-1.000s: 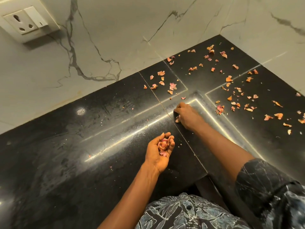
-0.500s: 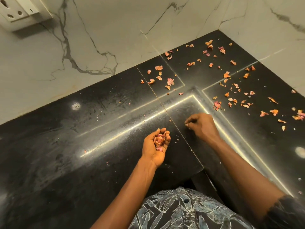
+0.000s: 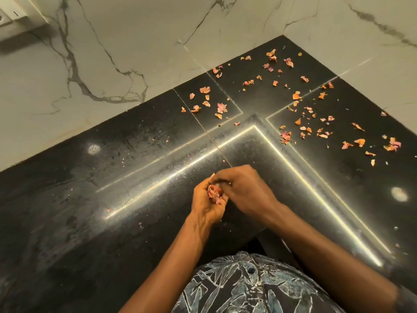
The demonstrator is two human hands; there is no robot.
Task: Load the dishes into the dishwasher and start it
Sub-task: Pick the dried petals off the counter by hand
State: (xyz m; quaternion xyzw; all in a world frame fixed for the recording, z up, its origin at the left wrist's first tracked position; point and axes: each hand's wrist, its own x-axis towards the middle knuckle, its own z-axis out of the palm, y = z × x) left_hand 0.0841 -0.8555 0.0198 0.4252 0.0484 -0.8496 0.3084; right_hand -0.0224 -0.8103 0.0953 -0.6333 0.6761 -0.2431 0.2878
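Right hand (image 3: 246, 190) over cupped left hand (image 3: 208, 203), possibly onion-skin flakes (image 3: 214, 193).

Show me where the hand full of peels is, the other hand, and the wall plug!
left hand (image 3: 206, 203): head view, on the cupped palm below the peels.
right hand (image 3: 244, 188): head view, on the back of the hand.
wall plug (image 3: 13, 13): head view, on its white plate at the top left corner.

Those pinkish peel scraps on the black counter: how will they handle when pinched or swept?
The peel scraps look thin and curled, so probably very light, floppy and easily scattered. The ones bunched in the left hand suggest they crumple. On the glossy counter, flat ones may slide rather than lift.
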